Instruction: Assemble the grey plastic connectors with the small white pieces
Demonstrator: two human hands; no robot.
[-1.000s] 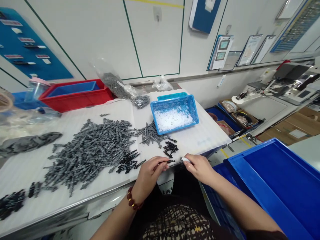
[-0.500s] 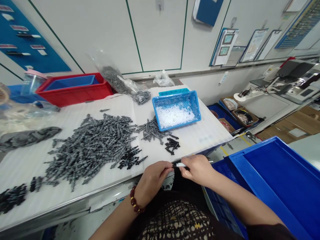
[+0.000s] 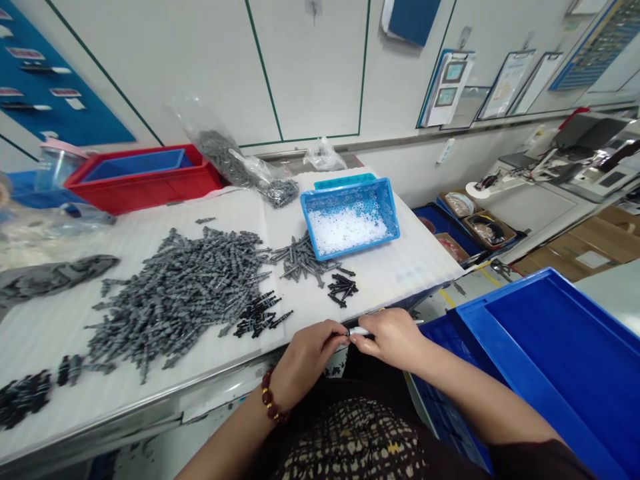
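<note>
**Two-handed pinch at the near edge**

At far left, a crumpled grey bundle (image 3: 50,277) lies on the white foam sheet (image 3: 400,273) covering the bench (image 3: 150,407), with a red crate (image 3: 140,200) beyond it. A broad heap of grey ribbed plastic pieces (image 3: 175,300) spreads across the left-centre, and a clump of black pieces (image 3: 257,315) sits at its near right corner. Farther back, a clear bag of grey pieces (image 3: 225,160) lies by the wall. To the right, a smaller grey cluster (image 3: 300,260) and a black bunch (image 3: 343,290) lie just in front of a blue perforated basket (image 3: 390,207) of white bits (image 3: 345,230).

The left hand (image 3: 305,360), with a beaded bracelet (image 3: 270,397) on its wrist, and the right hand (image 3: 393,340) meet at the bench's near edge. Both grips are narrow and share a slim white-and-black part (image 3: 357,331), its long axis running nearly level across the view. The dark end points to the left hand, the white stretch to the right. Fingers hide much of it, so its exact shape is hard to make out. At far right, a large blue crate (image 3: 505,293) runs out of frame.
</note>
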